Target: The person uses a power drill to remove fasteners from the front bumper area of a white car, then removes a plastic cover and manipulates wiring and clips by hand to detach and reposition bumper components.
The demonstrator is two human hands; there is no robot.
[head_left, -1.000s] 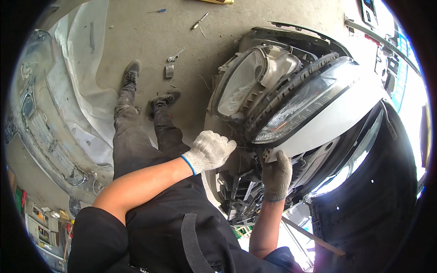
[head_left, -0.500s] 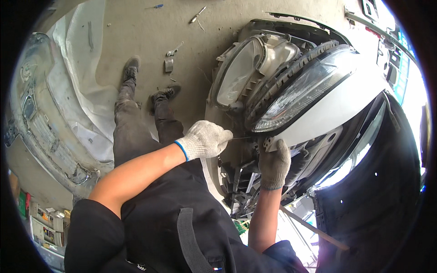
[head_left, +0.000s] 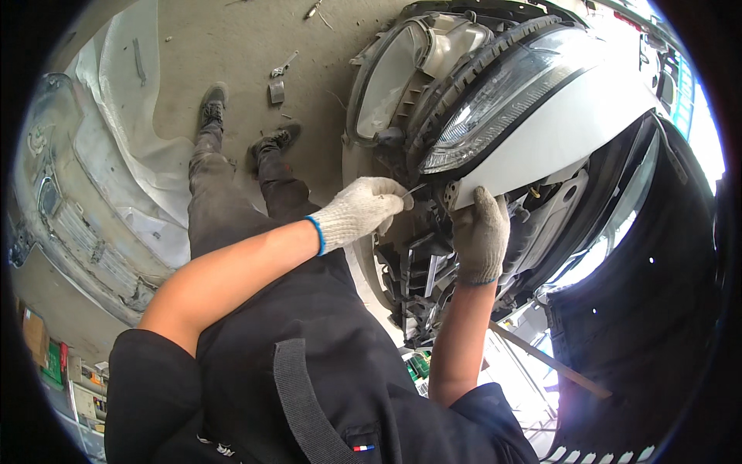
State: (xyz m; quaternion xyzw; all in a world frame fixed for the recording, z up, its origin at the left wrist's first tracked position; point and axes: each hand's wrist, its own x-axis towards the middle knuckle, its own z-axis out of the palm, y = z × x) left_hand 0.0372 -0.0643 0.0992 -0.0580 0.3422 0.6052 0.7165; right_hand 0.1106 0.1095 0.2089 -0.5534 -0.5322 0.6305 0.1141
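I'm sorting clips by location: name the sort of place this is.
Likely a car repair shop: a headlight beside a white body panel, and what looks like a tool on the floor.

Brownish floor (head_left: 232, 50) beneath pale sheeting (head_left: 147, 170) and small grey piece (head_left: 277, 94)

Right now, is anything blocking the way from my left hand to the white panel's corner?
Nothing visible blocks it. A thin metal piece, apparently held in the left hand, projects into the gap toward the white panel; the right hand touches that corner. Depth is unclear.
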